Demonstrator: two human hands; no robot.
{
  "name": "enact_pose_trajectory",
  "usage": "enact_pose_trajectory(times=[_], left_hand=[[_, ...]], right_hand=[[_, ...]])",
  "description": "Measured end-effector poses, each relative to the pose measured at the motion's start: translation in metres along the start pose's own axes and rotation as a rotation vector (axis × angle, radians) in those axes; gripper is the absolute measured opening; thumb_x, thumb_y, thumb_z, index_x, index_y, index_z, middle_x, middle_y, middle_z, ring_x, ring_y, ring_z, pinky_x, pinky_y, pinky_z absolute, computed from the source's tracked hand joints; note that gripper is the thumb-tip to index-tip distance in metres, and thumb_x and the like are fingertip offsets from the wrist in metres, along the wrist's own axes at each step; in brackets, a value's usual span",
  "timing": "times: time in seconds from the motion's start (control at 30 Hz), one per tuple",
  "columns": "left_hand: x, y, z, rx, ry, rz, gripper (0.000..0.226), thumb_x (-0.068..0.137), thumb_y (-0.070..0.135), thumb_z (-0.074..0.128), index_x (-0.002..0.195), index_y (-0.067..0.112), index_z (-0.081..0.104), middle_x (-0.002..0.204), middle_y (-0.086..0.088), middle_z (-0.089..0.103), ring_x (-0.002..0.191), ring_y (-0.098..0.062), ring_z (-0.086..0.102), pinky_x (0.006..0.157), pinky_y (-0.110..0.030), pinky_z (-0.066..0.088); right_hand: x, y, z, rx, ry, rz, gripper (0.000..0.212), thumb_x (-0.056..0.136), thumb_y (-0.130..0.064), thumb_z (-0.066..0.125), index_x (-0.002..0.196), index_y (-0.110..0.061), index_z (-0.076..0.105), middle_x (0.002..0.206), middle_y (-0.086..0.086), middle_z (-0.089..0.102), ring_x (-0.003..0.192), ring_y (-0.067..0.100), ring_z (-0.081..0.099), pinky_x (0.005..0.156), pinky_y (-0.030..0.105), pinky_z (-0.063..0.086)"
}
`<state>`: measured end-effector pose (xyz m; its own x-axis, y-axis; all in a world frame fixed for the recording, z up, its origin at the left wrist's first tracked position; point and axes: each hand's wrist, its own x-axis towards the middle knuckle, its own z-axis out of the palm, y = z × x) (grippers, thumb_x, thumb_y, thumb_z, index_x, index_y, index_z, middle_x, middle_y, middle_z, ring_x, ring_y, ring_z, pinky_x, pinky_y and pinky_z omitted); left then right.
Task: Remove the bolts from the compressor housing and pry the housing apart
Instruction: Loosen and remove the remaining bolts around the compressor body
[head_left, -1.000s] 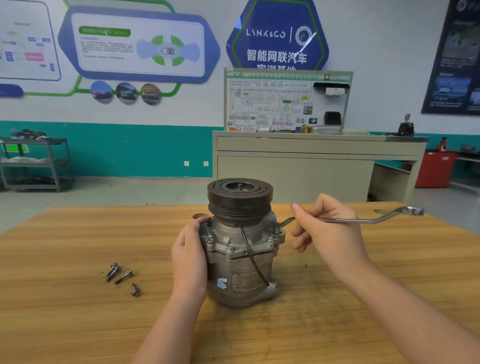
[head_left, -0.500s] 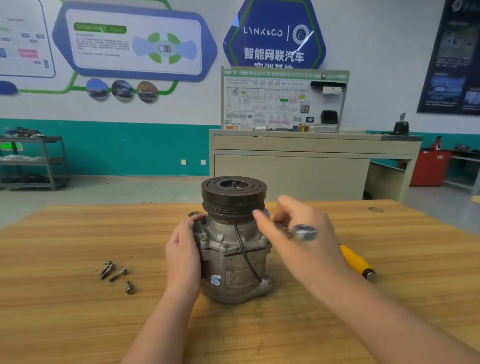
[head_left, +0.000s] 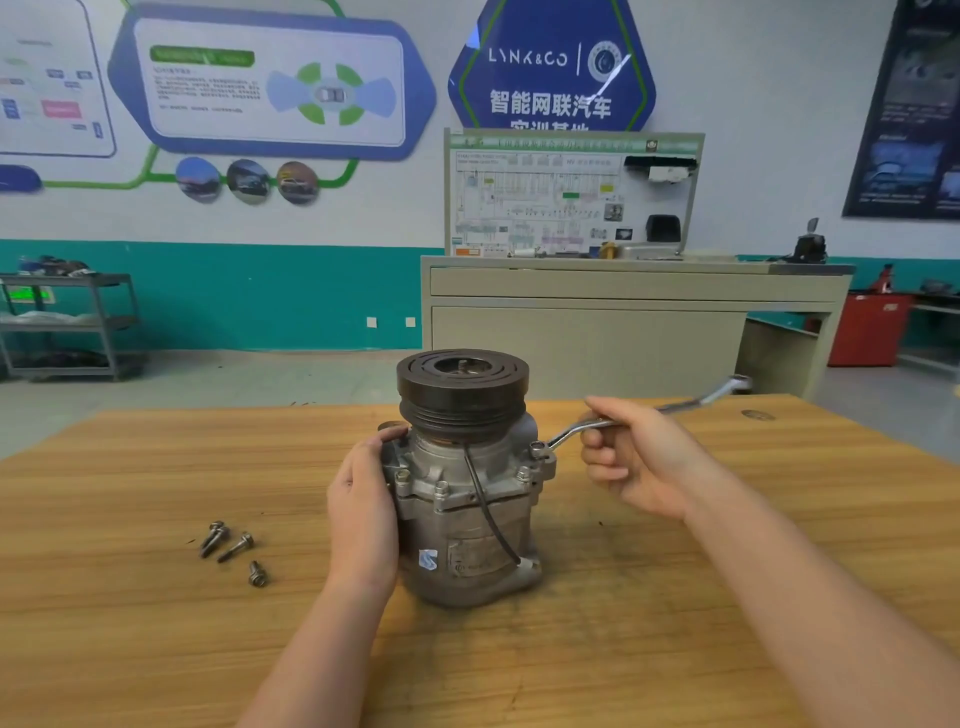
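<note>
A grey metal compressor (head_left: 462, 525) stands upright on the wooden table (head_left: 156, 623), with a black grooved pulley (head_left: 462, 389) on top and a black wire running down its front. Several bolts sit in its upper flange. My left hand (head_left: 363, 509) grips the housing's left side. My right hand (head_left: 639, 457) holds a silver ring wrench (head_left: 639, 415), whose near ring sits on a flange bolt (head_left: 537, 449) at the right. Three loose bolts (head_left: 234, 548) lie on the table to the left.
A beige workbench (head_left: 623, 322) with a wiring display board stands behind the table. A grey shelf trolley (head_left: 67, 322) is at the far left and a red cabinet (head_left: 867, 332) at the far right. A dark knot (head_left: 758, 414) marks the table's far right.
Half a second ago my right hand was swung in front of the compressor with the wrench; now it has swung back out to the right, the wrench ring on the right flange bolt.
</note>
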<state>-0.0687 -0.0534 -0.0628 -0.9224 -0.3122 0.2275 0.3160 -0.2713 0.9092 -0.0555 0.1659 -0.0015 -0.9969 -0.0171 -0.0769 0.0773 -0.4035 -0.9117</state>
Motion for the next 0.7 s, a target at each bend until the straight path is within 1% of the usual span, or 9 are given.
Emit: enact_pose_trajectory(times=[0.1, 0.2, 0.27, 0.37, 0.43, 0.47, 0.53, 0.6, 0.7], left_hand=[[0.0, 0.0, 0.0, 0.023, 0.011, 0.008, 0.048, 0.101, 0.025, 0.035, 0.084, 0.044, 0.076, 0.091, 0.013, 0.075, 0.093, -0.007, 0.067, 0.088, -0.038, 0.051], [0.0, 0.0, 0.0, 0.026, 0.007, 0.016, 0.05, 0.101, 0.024, 0.034, 0.082, 0.046, 0.076, 0.089, 0.013, 0.075, 0.09, -0.005, 0.068, 0.082, -0.037, 0.051], [0.0, 0.001, 0.001, 0.035, 0.005, 0.03, 0.052, 0.101, 0.024, 0.034, 0.081, 0.047, 0.075, 0.086, 0.015, 0.075, 0.082, 0.001, 0.068, 0.076, -0.034, 0.049], [-0.001, 0.0, 0.001, 0.044, 0.016, 0.033, 0.051, 0.101, 0.025, 0.034, 0.08, 0.045, 0.076, 0.085, 0.016, 0.074, 0.082, 0.002, 0.067, 0.074, -0.032, 0.048], [0.0, 0.0, 0.001, 0.039, 0.021, 0.025, 0.049, 0.101, 0.024, 0.035, 0.081, 0.041, 0.077, 0.086, 0.016, 0.075, 0.087, -0.002, 0.067, 0.077, -0.032, 0.049], [0.0, -0.001, 0.001, 0.036, 0.025, 0.025, 0.047, 0.101, 0.023, 0.035, 0.083, 0.036, 0.077, 0.086, 0.016, 0.075, 0.087, -0.001, 0.067, 0.077, -0.03, 0.05], [0.0, 0.0, 0.0, 0.05, 0.027, 0.05, 0.043, 0.101, 0.02, 0.035, 0.088, 0.03, 0.074, 0.082, 0.019, 0.074, 0.079, 0.007, 0.066, 0.069, -0.019, 0.051], [0.0, 0.0, 0.0, 0.064, 0.018, 0.063, 0.04, 0.102, 0.019, 0.033, 0.092, 0.029, 0.071, 0.08, 0.021, 0.073, 0.074, 0.011, 0.064, 0.059, -0.01, 0.049], [0.0, -0.001, 0.0, 0.05, 0.009, 0.045, 0.039, 0.102, 0.02, 0.034, 0.094, 0.028, 0.071, 0.082, 0.02, 0.074, 0.076, 0.01, 0.065, 0.068, -0.021, 0.047]], right_hand=[[0.022, -0.007, 0.005, -0.009, -0.059, 0.023, 0.037, 0.099, -0.031, 0.048, 0.068, -0.01, 0.044, 0.043, 0.002, 0.038, 0.03, 0.008, 0.028, 0.029, 0.015, 0.017], [0.021, -0.014, 0.011, -0.002, -0.011, -0.227, 0.037, 0.083, -0.037, 0.065, 0.067, -0.013, 0.043, 0.04, 0.002, 0.041, 0.028, 0.007, 0.028, 0.032, 0.013, 0.017], [0.01, -0.015, 0.012, -0.033, 0.05, -0.46, 0.039, 0.079, -0.031, 0.071, 0.061, -0.016, 0.04, 0.04, 0.004, 0.045, 0.028, 0.009, 0.032, 0.033, 0.013, 0.02], [-0.008, -0.002, 0.015, -0.336, 0.206, -0.717, 0.046, 0.089, -0.013, 0.066, 0.052, -0.013, 0.038, 0.042, 0.006, 0.051, 0.032, 0.011, 0.04, 0.034, 0.016, 0.03], [-0.015, 0.012, 0.018, -0.488, 0.269, -0.803, 0.044, 0.09, -0.007, 0.063, 0.054, -0.008, 0.036, 0.043, 0.004, 0.052, 0.035, 0.01, 0.041, 0.037, 0.017, 0.034], [-0.017, 0.018, 0.019, -0.52, 0.283, -0.828, 0.044, 0.09, -0.007, 0.062, 0.053, -0.01, 0.036, 0.043, 0.003, 0.052, 0.036, 0.009, 0.041, 0.038, 0.017, 0.034], [-0.02, 0.028, 0.02, -0.553, 0.301, -0.881, 0.042, 0.09, -0.01, 0.061, 0.054, -0.013, 0.039, 0.044, 0.0, 0.051, 0.04, 0.007, 0.043, 0.041, 0.017, 0.035], [-0.023, 0.037, 0.02, -0.625, 0.324, -0.971, 0.039, 0.09, -0.016, 0.061, 0.058, -0.01, 0.039, 0.047, 0.005, 0.048, 0.046, 0.009, 0.042, 0.045, 0.02, 0.032], [-0.027, 0.046, 0.023, -0.74, 0.293, -1.125, 0.041, 0.089, -0.013, 0.06, 0.056, -0.009, 0.037, 0.053, 0.009, 0.04, 0.05, 0.007, 0.034, 0.048, 0.02, 0.028]])
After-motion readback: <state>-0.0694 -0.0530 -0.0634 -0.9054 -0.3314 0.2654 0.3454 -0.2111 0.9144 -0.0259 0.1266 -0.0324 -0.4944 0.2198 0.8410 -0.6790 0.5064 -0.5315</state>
